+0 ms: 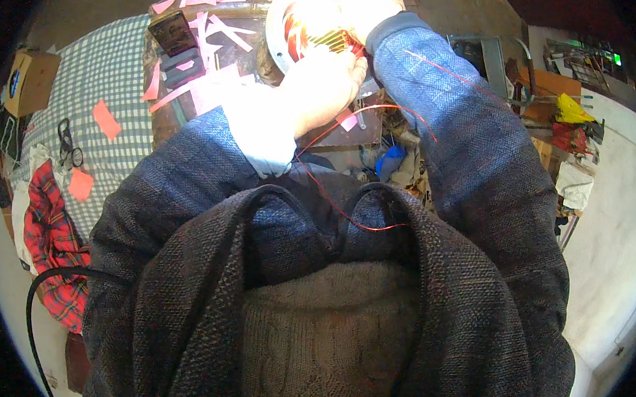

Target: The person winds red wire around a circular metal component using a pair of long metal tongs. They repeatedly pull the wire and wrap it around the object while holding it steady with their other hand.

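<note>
A round motor stator (277,26) with a pale metal ring and copper windings (294,34) lies at the top of the head view, partly washed out by bright light. My left hand (322,84) rests at its near edge, fingers closed around reddish copper wire by the windings. Over the stator's right side is my right hand (375,11); glare and the frame's edge hide what its fingers do. A loose copper wire (364,226) loops down in front of my chest, and another thin strand crosses my right sleeve (444,82).
Pink paper strips (230,34) lie scattered left of the stator, beside a small dark box (172,32) and a grey block (180,67). Farther left is a checked cloth (106,58) with orange-pink paper pieces (107,119), black-handled scissors (67,144) and a cardboard box (31,82).
</note>
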Demonstrator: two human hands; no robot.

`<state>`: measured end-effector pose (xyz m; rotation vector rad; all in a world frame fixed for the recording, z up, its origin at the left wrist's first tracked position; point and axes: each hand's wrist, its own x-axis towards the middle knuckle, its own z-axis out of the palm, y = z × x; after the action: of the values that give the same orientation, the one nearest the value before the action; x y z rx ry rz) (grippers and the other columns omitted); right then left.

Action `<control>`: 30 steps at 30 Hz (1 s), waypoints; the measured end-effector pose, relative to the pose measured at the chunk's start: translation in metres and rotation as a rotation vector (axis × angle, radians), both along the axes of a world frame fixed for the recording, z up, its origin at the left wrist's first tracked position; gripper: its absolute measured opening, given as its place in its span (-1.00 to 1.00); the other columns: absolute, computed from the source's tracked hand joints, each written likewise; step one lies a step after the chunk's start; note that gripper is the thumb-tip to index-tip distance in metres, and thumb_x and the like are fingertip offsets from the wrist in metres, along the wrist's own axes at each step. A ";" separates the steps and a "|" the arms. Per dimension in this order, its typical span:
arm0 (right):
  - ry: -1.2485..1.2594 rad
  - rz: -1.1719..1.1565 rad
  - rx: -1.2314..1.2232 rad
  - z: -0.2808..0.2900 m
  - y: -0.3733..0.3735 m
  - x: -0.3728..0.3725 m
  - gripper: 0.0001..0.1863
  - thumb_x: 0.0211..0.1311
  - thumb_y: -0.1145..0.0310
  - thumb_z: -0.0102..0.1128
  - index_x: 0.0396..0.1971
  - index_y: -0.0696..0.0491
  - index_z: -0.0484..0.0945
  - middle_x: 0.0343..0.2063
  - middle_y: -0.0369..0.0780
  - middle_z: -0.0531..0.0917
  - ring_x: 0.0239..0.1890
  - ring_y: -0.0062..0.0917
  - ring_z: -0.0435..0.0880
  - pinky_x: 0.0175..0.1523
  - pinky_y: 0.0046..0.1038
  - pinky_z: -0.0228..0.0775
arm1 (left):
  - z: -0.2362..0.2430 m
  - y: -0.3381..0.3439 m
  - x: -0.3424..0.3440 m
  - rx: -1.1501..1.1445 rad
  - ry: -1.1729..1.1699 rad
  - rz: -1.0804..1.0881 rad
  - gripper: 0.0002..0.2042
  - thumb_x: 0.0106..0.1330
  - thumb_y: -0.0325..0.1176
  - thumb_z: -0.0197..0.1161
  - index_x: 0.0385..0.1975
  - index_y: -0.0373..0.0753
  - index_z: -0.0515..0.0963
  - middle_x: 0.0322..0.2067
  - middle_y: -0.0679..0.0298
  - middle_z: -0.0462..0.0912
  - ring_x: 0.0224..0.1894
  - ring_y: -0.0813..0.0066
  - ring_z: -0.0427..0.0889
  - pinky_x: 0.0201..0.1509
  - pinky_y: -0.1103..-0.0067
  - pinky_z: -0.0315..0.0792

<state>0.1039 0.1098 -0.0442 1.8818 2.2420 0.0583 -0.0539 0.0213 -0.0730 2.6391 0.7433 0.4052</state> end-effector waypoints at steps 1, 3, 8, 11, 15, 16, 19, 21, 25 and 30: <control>0.006 0.005 -0.018 -0.002 0.001 0.005 -0.20 0.29 -0.30 0.04 0.27 0.07 0.50 0.26 0.07 0.47 0.32 -0.01 0.43 0.40 0.06 0.17 | 0.001 0.000 0.000 0.059 0.005 0.001 -0.68 0.36 -0.40 0.09 0.04 -0.41 0.56 -0.27 0.02 0.66 -0.25 0.09 0.69 -0.11 0.29 0.56; 0.082 -0.067 -0.051 -0.009 0.000 0.017 -0.32 0.31 -0.17 0.09 0.20 0.07 0.52 0.18 0.08 0.51 0.25 0.02 0.49 0.31 0.02 0.30 | 0.002 0.000 0.000 0.154 0.000 -0.023 -0.73 0.48 -0.35 0.06 -0.04 -0.41 0.58 -0.31 0.01 0.68 -0.29 0.02 0.71 -0.15 0.24 0.59; 0.506 -0.285 0.051 -0.028 0.007 0.034 -0.54 0.28 0.13 0.15 0.11 0.06 0.54 0.04 0.12 0.59 -0.09 0.05 0.66 0.12 0.00 0.47 | -0.001 -0.002 -0.001 0.094 -0.148 0.019 -0.74 0.40 -0.38 0.10 -0.04 -0.38 0.59 -0.25 0.03 0.69 -0.21 0.07 0.72 -0.09 0.28 0.60; -0.098 0.265 -0.048 -0.020 0.017 0.036 -0.75 0.24 0.22 0.16 -0.34 0.07 0.70 -0.22 0.00 0.72 -0.13 -0.06 0.70 0.09 -0.07 0.50 | -0.009 -0.003 -0.001 0.152 -0.255 0.020 -0.73 0.34 -0.40 0.14 -0.05 -0.37 0.59 -0.23 0.05 0.71 -0.15 0.09 0.73 -0.05 0.29 0.61; 0.055 0.325 -0.007 0.021 -0.002 0.051 -0.76 0.21 0.28 0.20 -0.52 0.06 0.75 -0.25 -0.02 0.76 -0.10 -0.09 0.72 0.09 -0.16 0.54 | -0.020 0.000 0.001 0.183 -0.243 -0.003 -0.74 0.31 -0.40 0.16 -0.06 -0.34 0.61 -0.20 0.06 0.72 -0.07 0.13 0.72 0.06 0.30 0.59; 0.310 0.199 0.125 0.029 -0.012 0.053 -0.77 0.21 0.28 0.20 -0.48 0.06 0.77 -0.20 0.00 0.76 -0.10 -0.09 0.72 0.11 -0.16 0.54 | -0.021 0.000 0.001 0.239 -0.282 0.022 -0.74 0.31 -0.40 0.16 -0.06 -0.33 0.62 -0.20 0.06 0.72 -0.07 0.13 0.72 0.07 0.30 0.59; 0.164 -0.254 -0.060 0.034 -0.039 0.047 -0.68 0.24 0.21 0.17 -0.20 0.08 0.78 0.09 0.09 0.63 0.09 -0.02 0.67 0.22 -0.15 0.51 | -0.016 0.000 0.001 0.148 -0.283 0.026 -0.76 0.31 -0.40 0.17 -0.09 -0.31 0.63 -0.21 0.06 0.73 -0.07 0.14 0.72 0.09 0.28 0.58; 0.065 -0.241 -0.088 0.029 -0.043 0.040 -0.68 0.23 0.20 0.19 -0.21 0.08 0.78 0.07 0.08 0.64 0.08 -0.03 0.67 0.21 -0.16 0.52 | -0.007 0.001 0.001 0.097 -0.136 -0.022 -0.76 0.31 -0.38 0.17 -0.10 -0.33 0.63 -0.22 0.05 0.73 -0.09 0.13 0.72 0.08 0.27 0.57; 0.025 -0.199 -0.061 0.017 -0.036 0.032 -0.70 0.21 0.19 0.23 -0.24 0.07 0.78 0.02 0.06 0.66 0.05 -0.06 0.68 0.19 -0.18 0.52 | 0.011 0.003 -0.001 -0.143 -0.029 0.029 -0.73 0.31 -0.34 0.19 -0.11 -0.36 0.62 -0.24 0.04 0.71 -0.12 0.13 0.71 0.05 0.28 0.55; 0.042 -0.169 -0.074 0.012 -0.032 0.039 -0.71 0.19 0.17 0.27 -0.28 0.07 0.78 -0.05 0.03 0.68 0.02 -0.09 0.68 0.16 -0.20 0.53 | 0.013 0.004 -0.003 0.115 -0.004 -0.075 -0.61 0.29 -0.24 0.26 -0.02 -0.42 0.57 -0.26 0.03 0.68 -0.16 0.10 0.69 0.00 0.28 0.53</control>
<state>0.1430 0.0782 -0.0322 2.0421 2.0714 -0.0899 -0.0567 0.0256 -0.0596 2.7629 0.6353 0.4442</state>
